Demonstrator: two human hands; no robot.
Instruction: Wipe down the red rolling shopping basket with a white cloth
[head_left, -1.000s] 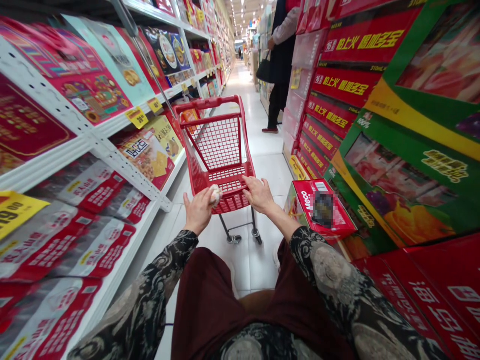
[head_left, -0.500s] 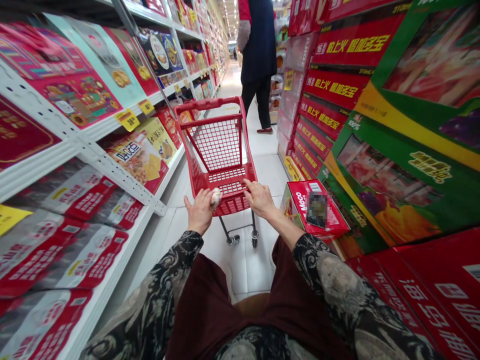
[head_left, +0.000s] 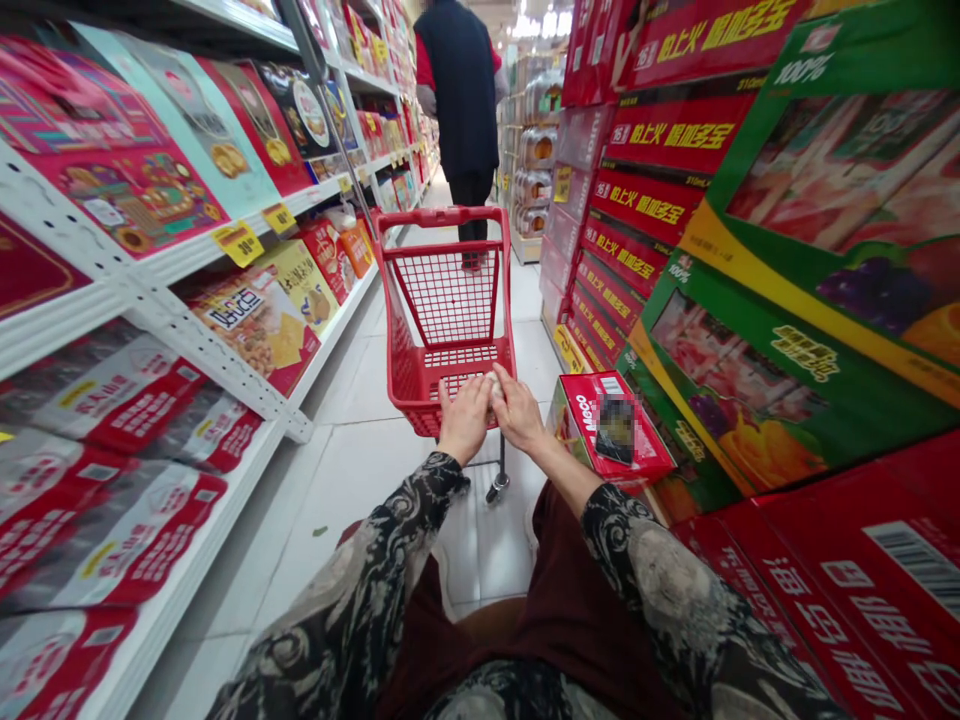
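Observation:
A small red shopping cart (head_left: 448, 300) stands in the aisle straight ahead, its basket showing nothing inside. My left hand (head_left: 463, 422) rests on the near rim and is closed round a small crumpled white thing (head_left: 493, 385), perhaps a tissue. My right hand (head_left: 519, 408) sits right beside it on the same rim, fingers curled over the edge and touching the white thing. Both patterned sleeves reach forward over my dark red skirt.
White shelves (head_left: 172, 310) with boxed biscuits and yellow price tags line the left. Stacked red and green drink cartons (head_left: 757, 300) form the right wall, with one red box (head_left: 609, 425) jutting out near the cart. A person in a dark vest (head_left: 457, 100) stands ahead in the aisle.
My left hand slid right along the cart rim until it met my right hand. The cart swung slightly right and moved on down the aisle; the person ahead now stands centred behind it.

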